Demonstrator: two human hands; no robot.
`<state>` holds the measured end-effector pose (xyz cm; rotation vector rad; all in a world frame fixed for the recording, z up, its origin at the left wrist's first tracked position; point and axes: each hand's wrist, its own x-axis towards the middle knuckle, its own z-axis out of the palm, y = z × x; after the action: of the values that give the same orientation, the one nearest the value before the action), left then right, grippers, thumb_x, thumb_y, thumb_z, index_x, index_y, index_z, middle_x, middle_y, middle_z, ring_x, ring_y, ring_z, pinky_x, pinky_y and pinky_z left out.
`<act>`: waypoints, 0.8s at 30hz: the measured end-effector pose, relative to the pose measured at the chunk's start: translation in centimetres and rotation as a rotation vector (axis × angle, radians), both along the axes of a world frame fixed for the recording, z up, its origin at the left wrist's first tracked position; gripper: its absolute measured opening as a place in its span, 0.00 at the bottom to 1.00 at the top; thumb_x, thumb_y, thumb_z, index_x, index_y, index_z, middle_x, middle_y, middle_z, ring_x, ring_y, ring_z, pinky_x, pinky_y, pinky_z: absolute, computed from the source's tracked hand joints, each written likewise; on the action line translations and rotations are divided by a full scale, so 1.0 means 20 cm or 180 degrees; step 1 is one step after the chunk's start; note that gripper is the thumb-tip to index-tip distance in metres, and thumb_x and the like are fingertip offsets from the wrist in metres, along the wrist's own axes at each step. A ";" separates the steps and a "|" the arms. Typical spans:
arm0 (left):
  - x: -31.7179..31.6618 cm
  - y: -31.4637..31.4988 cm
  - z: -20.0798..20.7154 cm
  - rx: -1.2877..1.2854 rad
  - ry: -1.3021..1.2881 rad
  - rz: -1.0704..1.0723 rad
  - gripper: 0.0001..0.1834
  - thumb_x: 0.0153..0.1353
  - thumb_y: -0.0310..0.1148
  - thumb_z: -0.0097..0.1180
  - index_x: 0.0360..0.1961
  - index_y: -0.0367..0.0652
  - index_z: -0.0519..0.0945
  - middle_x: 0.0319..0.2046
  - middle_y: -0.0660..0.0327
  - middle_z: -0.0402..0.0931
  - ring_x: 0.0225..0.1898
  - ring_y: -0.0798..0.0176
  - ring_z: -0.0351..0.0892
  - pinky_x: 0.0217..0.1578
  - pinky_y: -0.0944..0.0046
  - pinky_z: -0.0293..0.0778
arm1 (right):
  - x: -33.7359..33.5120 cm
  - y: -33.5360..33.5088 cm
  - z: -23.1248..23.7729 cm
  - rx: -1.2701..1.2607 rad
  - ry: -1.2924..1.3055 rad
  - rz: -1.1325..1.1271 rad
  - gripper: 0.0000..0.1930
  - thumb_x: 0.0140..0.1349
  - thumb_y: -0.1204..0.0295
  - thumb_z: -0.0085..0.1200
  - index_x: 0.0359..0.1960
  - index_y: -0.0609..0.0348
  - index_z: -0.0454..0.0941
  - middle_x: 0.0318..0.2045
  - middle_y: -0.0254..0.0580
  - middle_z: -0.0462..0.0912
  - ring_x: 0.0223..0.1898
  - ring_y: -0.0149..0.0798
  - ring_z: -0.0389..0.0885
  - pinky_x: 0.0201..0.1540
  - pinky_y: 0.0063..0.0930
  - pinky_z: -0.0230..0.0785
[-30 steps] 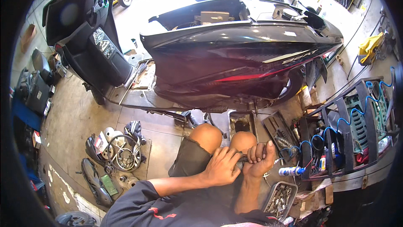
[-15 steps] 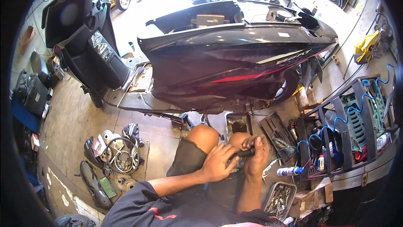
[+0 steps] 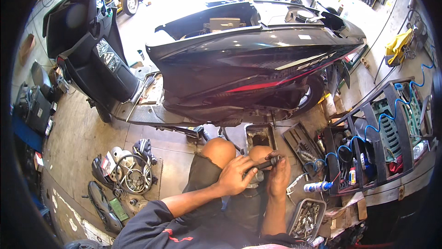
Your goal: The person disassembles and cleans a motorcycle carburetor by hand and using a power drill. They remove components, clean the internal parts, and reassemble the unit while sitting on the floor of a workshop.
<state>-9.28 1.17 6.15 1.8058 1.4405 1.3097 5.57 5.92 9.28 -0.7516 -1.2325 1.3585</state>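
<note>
In front of my knees, my left hand (image 3: 235, 175) is closed around a dark rod-shaped tool (image 3: 264, 165) with a round knob-like end. My right hand (image 3: 278, 177) is upright at that end, its fingers curled against it and its palm facing left. A greyish rounded metal piece (image 3: 254, 180) shows below the left hand; whether it belongs to the tool I cannot tell. Beyond my knees stands a black scooter (image 3: 198, 72) with a red stripe, side-on, its seat area open. A rectangular drip pan (image 3: 271, 131) with dark residue lies below it.
At right are an open socket case (image 3: 301, 145), a black tool rack (image 3: 357, 145) with a coiled blue hose (image 3: 380, 124), a spray can (image 3: 317, 187) and a metal tray of small parts (image 3: 297, 226). Removed scooter parts (image 3: 133, 173) lie on the floor at left.
The rod-shaped tool's round end has come more into view as my right hand's fingers shifted around it. My left hand keeps its grip. The whole view has shifted slightly.
</note>
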 end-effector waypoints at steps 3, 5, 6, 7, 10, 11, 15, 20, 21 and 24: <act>-0.02 0.02 0.01 0.0031 -0.0184 -0.0031 0.14 0.66 0.36 0.54 0.43 0.36 0.81 0.37 0.50 0.77 0.42 0.45 0.75 0.46 0.51 0.70 | 0.03 -0.02 -0.03 -0.0072 -0.0180 -0.0265 0.21 0.75 0.53 0.44 0.49 0.63 0.73 0.42 0.40 0.76 0.46 0.33 0.75 0.52 0.29 0.68; -0.02 0.03 0.00 0.0056 -0.0325 -0.0026 0.13 0.66 0.35 0.54 0.42 0.34 0.81 0.36 0.50 0.77 0.41 0.45 0.76 0.45 0.52 0.71 | 0.05 -0.02 -0.08 0.0053 -0.0302 -0.0581 0.22 0.74 0.53 0.46 0.47 0.63 0.73 0.39 0.39 0.76 0.43 0.32 0.76 0.48 0.28 0.70; -0.03 0.03 -0.01 0.0058 -0.0395 -0.0019 0.13 0.66 0.34 0.54 0.42 0.33 0.81 0.36 0.49 0.78 0.40 0.45 0.76 0.45 0.53 0.71 | 0.08 -0.01 -0.12 0.0096 -0.0406 -0.0535 0.21 0.74 0.54 0.45 0.48 0.63 0.73 0.41 0.39 0.76 0.44 0.32 0.76 0.50 0.28 0.69; -0.03 0.04 -0.02 0.0057 -0.0465 -0.0007 0.13 0.66 0.33 0.53 0.41 0.32 0.80 0.36 0.48 0.78 0.40 0.45 0.76 0.44 0.53 0.71 | 0.12 -0.01 -0.16 0.0137 -0.0510 -0.0485 0.20 0.75 0.55 0.45 0.50 0.62 0.73 0.42 0.39 0.77 0.45 0.32 0.75 0.51 0.28 0.68; -0.07 0.05 -0.02 -0.0125 -0.0690 0.0034 0.14 0.67 0.34 0.51 0.41 0.31 0.80 0.34 0.50 0.77 0.38 0.48 0.77 0.43 0.56 0.72 | 0.15 -0.03 -0.19 0.0015 -0.0568 -0.0528 0.19 0.75 0.56 0.46 0.50 0.62 0.73 0.42 0.38 0.77 0.45 0.31 0.75 0.53 0.28 0.66; -0.08 0.05 -0.02 -0.0330 -0.0825 0.0000 0.15 0.67 0.35 0.51 0.42 0.30 0.80 0.35 0.49 0.78 0.38 0.48 0.78 0.43 0.56 0.72 | 0.15 -0.03 -0.19 -0.0067 -0.0545 -0.0574 0.19 0.75 0.57 0.46 0.50 0.62 0.73 0.42 0.38 0.77 0.45 0.31 0.75 0.53 0.28 0.66; -0.13 0.03 -0.03 -0.1218 -0.1705 -0.0253 0.17 0.70 0.36 0.50 0.45 0.30 0.81 0.36 0.56 0.80 0.38 0.62 0.78 0.42 0.62 0.71 | 0.18 -0.02 -0.22 -0.0084 -0.0749 -0.0830 0.17 0.73 0.58 0.50 0.48 0.62 0.73 0.40 0.38 0.77 0.44 0.31 0.75 0.52 0.27 0.67; -0.12 -0.11 -0.13 -0.1950 -0.2929 -0.0725 0.17 0.71 0.36 0.48 0.48 0.33 0.82 0.34 0.65 0.78 0.39 0.72 0.73 0.42 0.68 0.68 | 0.15 -0.05 -0.20 0.0035 -0.0943 -0.0715 0.15 0.70 0.64 0.55 0.48 0.64 0.75 0.42 0.40 0.80 0.44 0.33 0.78 0.51 0.28 0.70; -0.10 -0.14 -0.16 -0.2066 -0.2973 -0.0763 0.18 0.72 0.37 0.48 0.49 0.34 0.82 0.34 0.66 0.78 0.39 0.73 0.72 0.42 0.69 0.67 | 0.15 -0.06 -0.19 0.0114 -0.1035 -0.0534 0.15 0.70 0.65 0.56 0.49 0.64 0.75 0.43 0.41 0.80 0.44 0.34 0.79 0.51 0.29 0.70; -0.11 -0.27 -0.20 -0.2272 -0.2390 -0.0912 0.18 0.72 0.39 0.48 0.48 0.36 0.83 0.34 0.67 0.78 0.39 0.73 0.71 0.43 0.68 0.68 | 0.15 -0.08 -0.12 0.0406 -0.1587 0.0202 0.13 0.63 0.73 0.59 0.47 0.65 0.80 0.43 0.46 0.84 0.45 0.38 0.82 0.51 0.31 0.72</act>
<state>-11.51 -4.18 2.22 0.8646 0.9835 0.9756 8.58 4.28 6.92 -1.0031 -1.7274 1.1629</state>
